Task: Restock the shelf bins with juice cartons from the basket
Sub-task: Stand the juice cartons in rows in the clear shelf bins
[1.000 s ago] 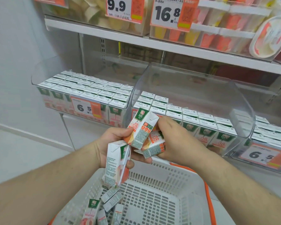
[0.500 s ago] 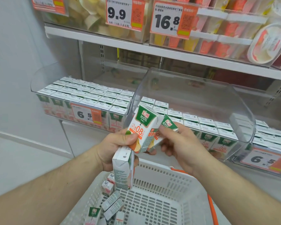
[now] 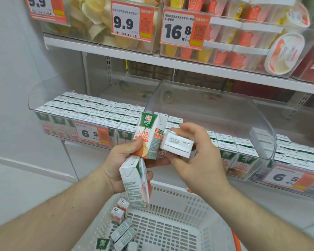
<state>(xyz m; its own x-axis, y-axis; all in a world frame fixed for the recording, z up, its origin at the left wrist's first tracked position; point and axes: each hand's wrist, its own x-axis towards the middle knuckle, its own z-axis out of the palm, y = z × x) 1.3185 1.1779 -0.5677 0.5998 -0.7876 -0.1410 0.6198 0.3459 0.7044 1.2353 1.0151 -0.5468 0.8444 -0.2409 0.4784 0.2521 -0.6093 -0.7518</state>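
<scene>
Left hand (image 3: 123,160) grips two cartons; right hand (image 3: 198,156) holds one carton (image 3: 177,144). Set it upright, label forward, in half-empty middle bin (image 3: 261,124).

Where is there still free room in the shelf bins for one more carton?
The middle bin is bare behind its front rows of cartons, up to the back wall. The left bin is crowded, packed nearly to its back.

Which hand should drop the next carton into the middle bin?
Right. The right hand holds a single carton directly in front of the half-filled middle bin. The left hand is loaded with two cartons and sits further from the bin's open space.
</scene>
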